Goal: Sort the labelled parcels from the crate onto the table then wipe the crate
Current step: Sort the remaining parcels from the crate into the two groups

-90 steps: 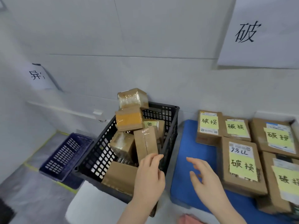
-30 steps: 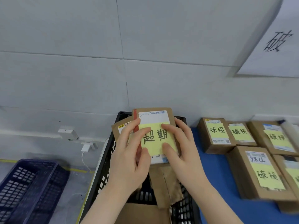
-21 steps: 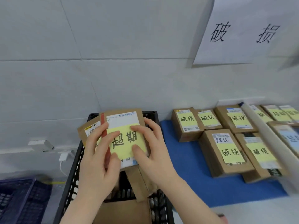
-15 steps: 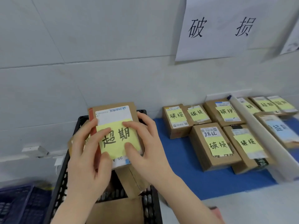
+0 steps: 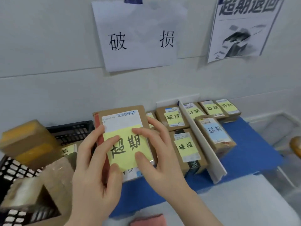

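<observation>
Head view, single frame, read left to right.

- Far left: black lattice crate (image 5: 71, 132), partly cut off by the frame edge. Loose parcels (image 5: 27, 144) lie in it at odd angles. One is brown with yellow tape, the others are wrapped in clear tape.
- Left hand (image 5: 96, 185): fingers curl over the left edge of the held parcel (image 5: 123, 118), and the thumb lies on its face. It is gripping.
- The held parcel is a flat brown carton, tilted face-up towards the camera. It sits between the crate's right end and the left part of the blue mat (image 5: 244, 160). I cannot tell whether its lower edge rests on anything. It has a white shipping label at the top, with a yellow note (image 5: 125, 147) reading 超期 stuck over the label.
- Right hand (image 5: 159, 165): fingers wrap the parcel's right edge, and the thumb presses the note's lower right corner. It is also gripping.
- Bottom edge, below the hands: a pink cloth (image 5: 148, 221), only partly in frame, on the white table (image 5: 228, 201).
- On the mat just right of the hands: damaged-group parcels (image 5: 187, 149), each with a yellow 破损 note. On the wall above them is a white sheet (image 5: 138, 38) with the same two characters.
- A white divider (image 5: 203, 144) stands on edge across the mat, touching the parcels on either side.
- Right of the divider: overdue-group parcels (image 5: 215, 134). Three have yellow 超期 notes and one has a blue note.
- On the wall above them: a printed poster (image 5: 241, 26) headed 超期退回.
</observation>
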